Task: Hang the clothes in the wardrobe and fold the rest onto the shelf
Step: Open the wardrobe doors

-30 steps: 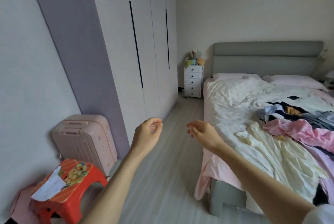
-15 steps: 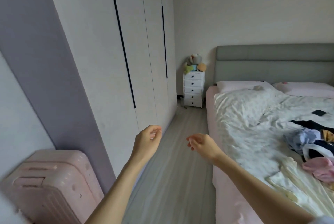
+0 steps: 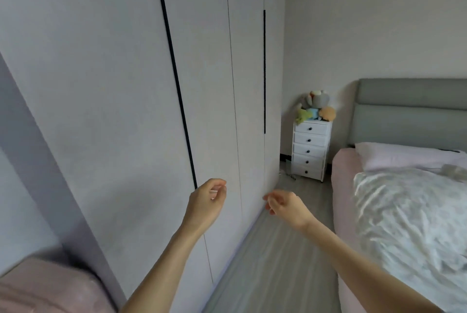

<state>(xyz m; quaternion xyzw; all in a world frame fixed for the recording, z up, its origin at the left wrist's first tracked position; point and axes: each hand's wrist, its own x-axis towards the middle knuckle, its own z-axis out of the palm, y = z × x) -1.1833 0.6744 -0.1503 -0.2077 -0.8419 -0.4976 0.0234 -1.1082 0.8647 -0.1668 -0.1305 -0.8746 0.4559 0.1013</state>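
Wardrobe [image 3: 113, 85] fills the left of view, all doors closed. Nearest door has a long dark vertical handle strip [image 3: 177, 85]; a second strip [image 3: 264, 72] sits further along. Left hand [image 3: 206, 203] hangs just in front of the door near the lower end of the near strip, fingers loosely curled, holding nothing; can't tell if it touches the panel. Right hand [image 3: 284, 204] is a bit to its right, over the door-floor line, fingers also loosely curled and empty. No clothes in this view: only the bed [image 3: 404, 211] with a white quilt and pink pillow [image 3: 404, 158], so the clothes must be off frame. Judgement: the step in hand is opening the wardrobe, nothing hung or folded yet. The door looks like a tall rigid flat panel, likely light on hinges but smooth-faced, so no grip on the face; hook fingertips into the dark strip edge around mid-to-low height and pull. Can't see which side the hinges are on. Risk: the pink suitcase [image 3: 45, 287] at lower left stands close to the wardrobe end and may obstruct the swing. Beyond it, a white drawer unit [image 3: 310, 148] with soft toys [image 3: 316, 105] on top stands well apart, no conflict.
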